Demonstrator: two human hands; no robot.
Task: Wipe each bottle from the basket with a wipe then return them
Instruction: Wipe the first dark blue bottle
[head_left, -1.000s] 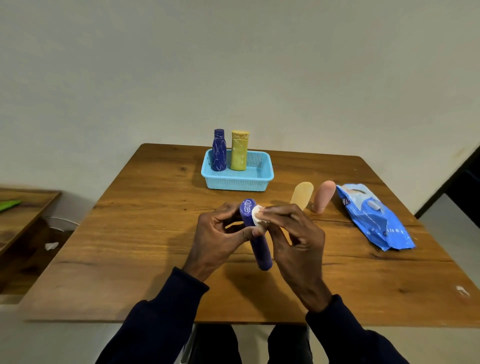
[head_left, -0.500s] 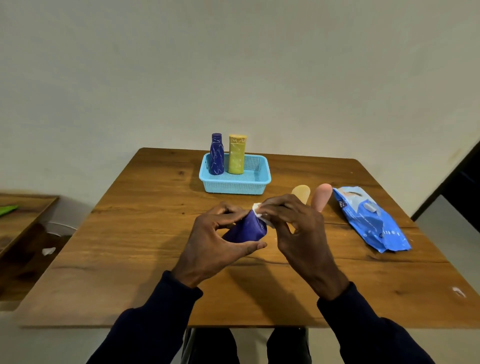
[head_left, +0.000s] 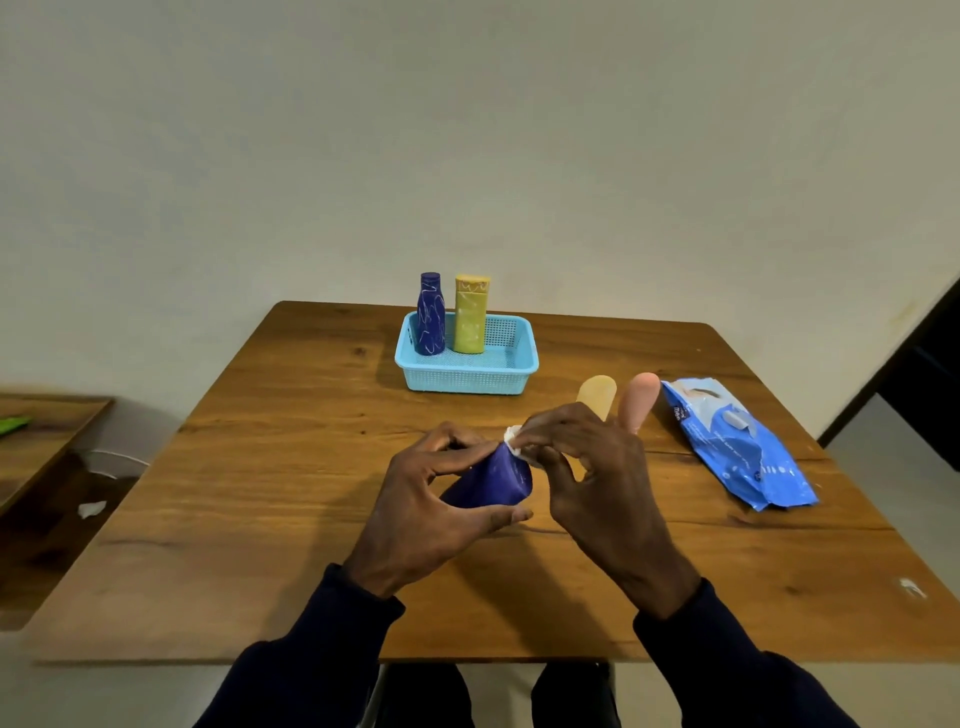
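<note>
Tilted since a second ago, the purple bottle (head_left: 493, 480) now slants away above the bench (head_left: 260, 519), gripped in the left hand (head_left: 431, 509), whose fingers curl around it; the right hand (head_left: 597, 478) pinches a white wipe (head_left: 514, 442) against its far end; at twelve o'clock the basket (head_left: 467, 383) holds a blue bottle (head_left: 431, 317) and a yellow bottle (head_left: 470, 319) upright; the tan bottle (head_left: 597, 393) and pink bottle (head_left: 640, 397) lie at one o'clock; the wipe pack (head_left: 737, 452) lies at two.

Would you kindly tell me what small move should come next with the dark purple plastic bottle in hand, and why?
Probably slide the small white wipe down the dark purple plastic bottle: the right hand pinches it only at the bottle's upper end, while the left hand grips the body, most of it uncovered.
</note>
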